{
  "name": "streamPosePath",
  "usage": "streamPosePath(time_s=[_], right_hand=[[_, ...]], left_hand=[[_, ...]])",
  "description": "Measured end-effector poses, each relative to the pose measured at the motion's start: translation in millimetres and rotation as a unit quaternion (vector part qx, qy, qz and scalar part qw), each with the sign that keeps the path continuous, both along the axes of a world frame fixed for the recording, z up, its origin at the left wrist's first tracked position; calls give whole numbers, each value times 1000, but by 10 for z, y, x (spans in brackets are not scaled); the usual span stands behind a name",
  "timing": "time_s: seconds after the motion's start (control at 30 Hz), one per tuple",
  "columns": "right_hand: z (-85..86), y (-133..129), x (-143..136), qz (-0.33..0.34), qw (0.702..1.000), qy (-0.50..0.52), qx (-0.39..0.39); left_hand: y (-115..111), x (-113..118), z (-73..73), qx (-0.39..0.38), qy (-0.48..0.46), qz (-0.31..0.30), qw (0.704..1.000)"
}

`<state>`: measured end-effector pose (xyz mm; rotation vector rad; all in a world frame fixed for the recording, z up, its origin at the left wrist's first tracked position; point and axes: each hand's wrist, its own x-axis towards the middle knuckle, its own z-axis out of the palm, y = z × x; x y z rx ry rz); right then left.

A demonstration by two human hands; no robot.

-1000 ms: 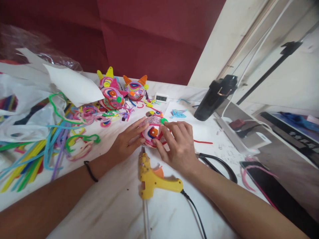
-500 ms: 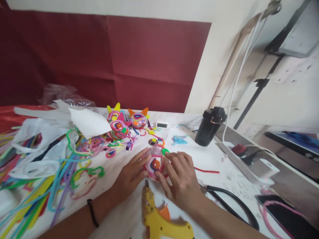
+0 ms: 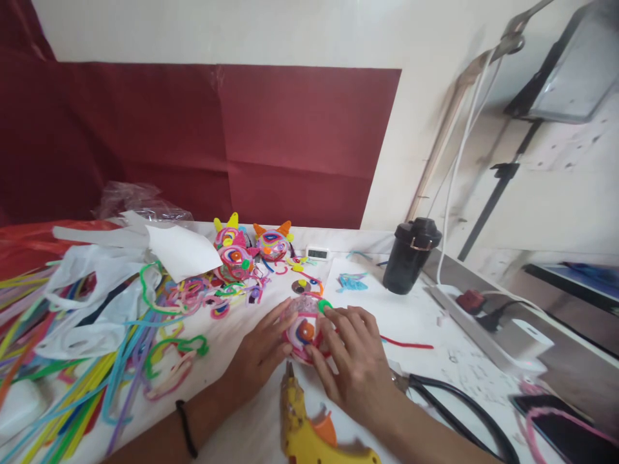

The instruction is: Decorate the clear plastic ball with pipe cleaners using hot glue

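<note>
A round, clear ball decorated with coiled pipe cleaners (image 3: 300, 341) sits on the table between my hands; its pattern has a pink, blue and orange eye-like spiral. My left hand (image 3: 258, 351) grips its left side, with fingers curved against it. On the other side, my right hand (image 3: 355, 354) wraps round the ball, its fingertips by a small green piece (image 3: 324, 305) at the top. A yellow hot glue gun (image 3: 309, 425) lies just below, its nozzle pointing at the ball. Black-handled scissors (image 3: 454, 406) rest beside my right forearm.
Loose pipe cleaners (image 3: 87, 386) and white plastic bags (image 3: 87, 296) cover the left. Similar decorated balls (image 3: 235, 254) stand at the back near a small digital timer (image 3: 317, 253). A black bottle (image 3: 409, 258), a power strip (image 3: 488, 335) and a phone (image 3: 565, 419) are on the right.
The camera view has tilted slightly upward, so everything on the table sits a little lower in the picture. Both hands keep their hold on the ball.
</note>
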<state>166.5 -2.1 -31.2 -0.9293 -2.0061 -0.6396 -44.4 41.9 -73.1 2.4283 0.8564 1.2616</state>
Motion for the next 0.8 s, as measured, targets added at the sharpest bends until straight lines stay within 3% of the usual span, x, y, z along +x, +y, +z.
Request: streamPosePath(time_s=[0.8], right_hand=[[10,1,-14,-6,1000,-4,-2]], left_hand=[[-15,6,19,-30,-8,1,1000]])
